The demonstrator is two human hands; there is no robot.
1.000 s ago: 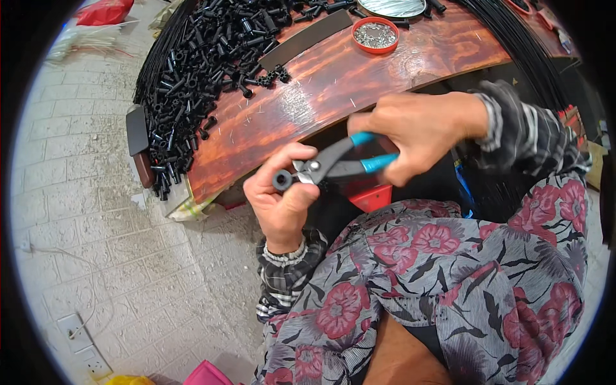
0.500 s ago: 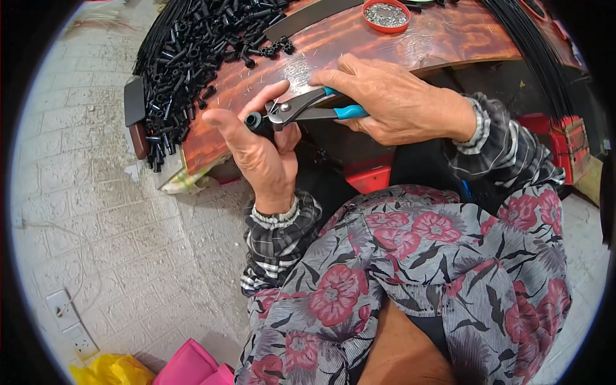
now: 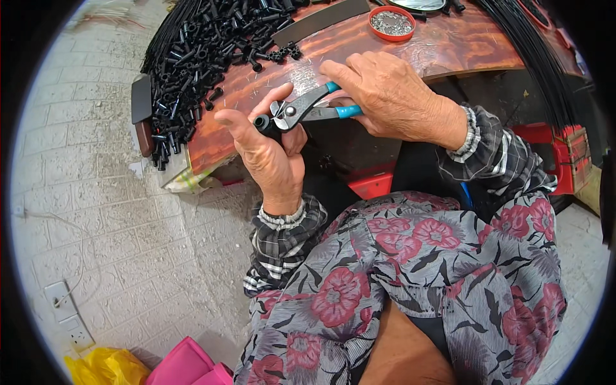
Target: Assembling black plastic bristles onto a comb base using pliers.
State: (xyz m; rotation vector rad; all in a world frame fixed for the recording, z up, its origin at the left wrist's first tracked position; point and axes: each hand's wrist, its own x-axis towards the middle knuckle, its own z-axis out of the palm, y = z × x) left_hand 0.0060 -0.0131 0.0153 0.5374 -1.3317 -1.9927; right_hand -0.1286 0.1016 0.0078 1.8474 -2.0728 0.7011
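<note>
My left hand (image 3: 276, 163) is closed around a short black tubular part (image 3: 262, 122), its round open end facing up between thumb and fingers. In my right hand (image 3: 401, 96) are pliers with blue-sleeved handles (image 3: 314, 102), the handles spread apart. The jaws of the pliers are parted right beside the black part, close to my left fingertips. Something thin and pale shows near the jaws, too small to name. My left palm hides the lower end of the part.
Many black tubular parts (image 3: 192, 83) lie heaped on the reddish wooden table (image 3: 244, 86). A red-rimmed dish (image 3: 393, 24) holds small silvery pieces. Black rods or cables (image 3: 532, 58) stretch along the right. A dark flat bar (image 3: 321, 21) lies behind. Red plastic (image 3: 373, 185) shows below the table.
The plier jaws look wider apart and sit slightly differently against the black part. The whole view has shifted a little; both hands keep their holds.
</note>
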